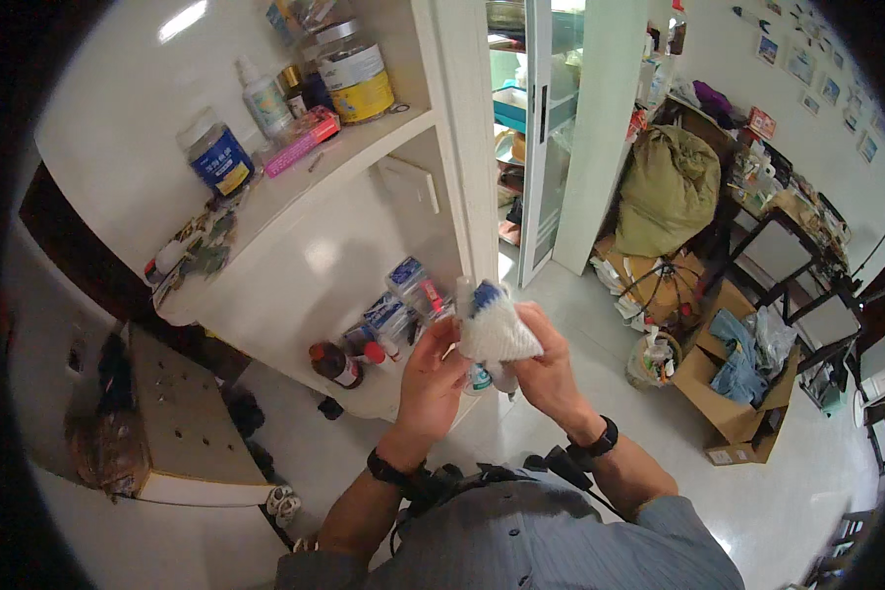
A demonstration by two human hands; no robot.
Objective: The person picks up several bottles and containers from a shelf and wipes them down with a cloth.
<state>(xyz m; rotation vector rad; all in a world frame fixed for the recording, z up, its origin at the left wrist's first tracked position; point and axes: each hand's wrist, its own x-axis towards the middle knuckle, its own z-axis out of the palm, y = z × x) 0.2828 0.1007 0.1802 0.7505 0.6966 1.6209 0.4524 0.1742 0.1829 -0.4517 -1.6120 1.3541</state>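
Note:
Both hands are raised in front of my body, over the edge of a white shelf. My right hand point(544, 365) grips a white knitted cloth with a blue patch point(495, 332), perhaps a glove or sock. My left hand point(436, 372) is at the cloth's left side, beside a clear bottle or tube point(466, 289) that the cloth partly hides; whether its fingers grip either is unclear. A small bottle with a green-blue label point(479, 377) shows below the cloth, between the hands. Left of my left hand stand a brown bottle point(335, 365) and a red-capped bottle point(375, 352).
On the upper shelf point(346, 158) stand a yellow-labelled jar point(354, 81), a blue-labelled jar point(221, 158) and a pink box point(302, 144). Clear containers point(389, 313) lie on the lower shelf. At right are an open cardboard box point(737, 420), a waste bin point(653, 361) and a green sack point(664, 192).

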